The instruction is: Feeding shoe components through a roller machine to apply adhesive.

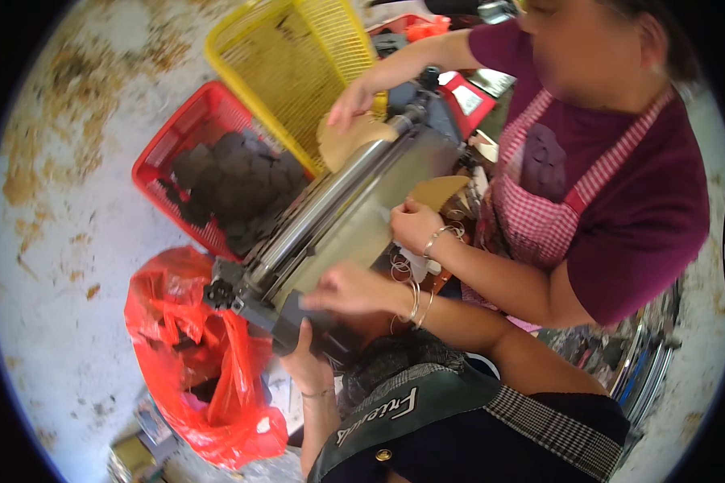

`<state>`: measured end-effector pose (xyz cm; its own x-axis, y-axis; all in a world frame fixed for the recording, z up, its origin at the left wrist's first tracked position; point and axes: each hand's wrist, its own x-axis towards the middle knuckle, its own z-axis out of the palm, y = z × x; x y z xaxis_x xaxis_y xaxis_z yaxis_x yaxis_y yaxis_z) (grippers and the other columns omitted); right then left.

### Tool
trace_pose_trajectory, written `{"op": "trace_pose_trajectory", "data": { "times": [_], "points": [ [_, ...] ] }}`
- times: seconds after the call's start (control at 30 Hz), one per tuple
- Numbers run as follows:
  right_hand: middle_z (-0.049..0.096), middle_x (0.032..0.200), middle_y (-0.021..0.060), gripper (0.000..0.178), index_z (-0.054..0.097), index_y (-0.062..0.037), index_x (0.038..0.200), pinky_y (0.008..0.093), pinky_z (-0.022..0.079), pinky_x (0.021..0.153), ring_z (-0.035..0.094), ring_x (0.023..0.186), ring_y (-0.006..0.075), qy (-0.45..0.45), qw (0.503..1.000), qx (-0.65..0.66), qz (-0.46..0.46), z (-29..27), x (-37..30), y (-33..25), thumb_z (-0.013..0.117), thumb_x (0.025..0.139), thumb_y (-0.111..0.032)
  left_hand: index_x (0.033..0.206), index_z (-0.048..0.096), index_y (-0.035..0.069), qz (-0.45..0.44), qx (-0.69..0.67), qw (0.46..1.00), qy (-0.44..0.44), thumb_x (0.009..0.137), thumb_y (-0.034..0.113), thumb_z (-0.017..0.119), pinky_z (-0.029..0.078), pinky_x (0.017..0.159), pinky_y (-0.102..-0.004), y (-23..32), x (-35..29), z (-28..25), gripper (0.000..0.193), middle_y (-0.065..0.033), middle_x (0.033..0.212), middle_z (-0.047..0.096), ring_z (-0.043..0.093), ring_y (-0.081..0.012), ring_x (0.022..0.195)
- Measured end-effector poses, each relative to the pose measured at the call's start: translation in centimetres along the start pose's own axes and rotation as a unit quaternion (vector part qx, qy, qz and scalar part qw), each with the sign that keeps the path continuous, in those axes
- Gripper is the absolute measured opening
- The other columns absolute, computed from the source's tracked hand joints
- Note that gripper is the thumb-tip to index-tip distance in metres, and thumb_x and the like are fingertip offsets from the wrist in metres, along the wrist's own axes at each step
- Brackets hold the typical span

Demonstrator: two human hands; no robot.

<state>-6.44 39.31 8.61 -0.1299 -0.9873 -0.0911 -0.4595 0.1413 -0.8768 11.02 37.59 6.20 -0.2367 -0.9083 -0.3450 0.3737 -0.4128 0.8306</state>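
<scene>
My left hand (309, 369) grips a small stack of dark grey flat pieces (336, 342), thumb raised along its near-left side. Just above it, my right hand (354, 290), with bangles at the wrist, reaches left with fingertips at the upper edge of the dark pieces. Motion smears its fingers, so whether it pinches one is unclear. Both hands are at the near end of a machine with a long metal roller (322, 211) and a pale flat bed (358, 229).
Across the machine a co-worker in a checked apron (528, 189) handles tan sheets (354, 141) at the roller. Beyond it stand a red basket (157, 153) of dark grey pieces and a yellow basket (225, 44). A red plastic bag (242, 354) lies at the near left.
</scene>
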Motion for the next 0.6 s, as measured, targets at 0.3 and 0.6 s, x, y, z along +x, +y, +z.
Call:
{"op": "trace_pose_trajectory", "data": {
  "times": [0.3,0.6],
  "points": [
    [0.061,0.058,0.0169,0.029,0.061,0.0074,0.075,0.0326,0.049,0.046,0.065,0.051,0.0227,0.154,0.971,0.185,0.010,3.3,-9.2,1.8,0.064,0.086,-0.019,0.118,0.055,0.003,-0.138,0.059,0.974,-0.171,0.090,0.005,0.058,0.051,0.083,-0.0367,-1.3,-2.4,-1.0,0.028,-0.0098,0.110,0.060,0.060,-0.0227,0.099],
    [0.063,0.067,0.0186,0.024,0.062,0.0020,0.072,0.0441,0.048,0.060,0.064,0.064,0.0332,0.307,0.933,0.187,-0.020,5.2,-22.3,3.7,0.064,0.077,-0.021,0.111,0.059,0.000,-0.179,0.216,0.923,-0.264,0.093,0.011,0.056,0.050,0.081,-0.0325,-4.7,-9.5,-0.8,0.022,-0.0073,0.102,0.064,0.061,-0.0184,0.092]
  ]
}}
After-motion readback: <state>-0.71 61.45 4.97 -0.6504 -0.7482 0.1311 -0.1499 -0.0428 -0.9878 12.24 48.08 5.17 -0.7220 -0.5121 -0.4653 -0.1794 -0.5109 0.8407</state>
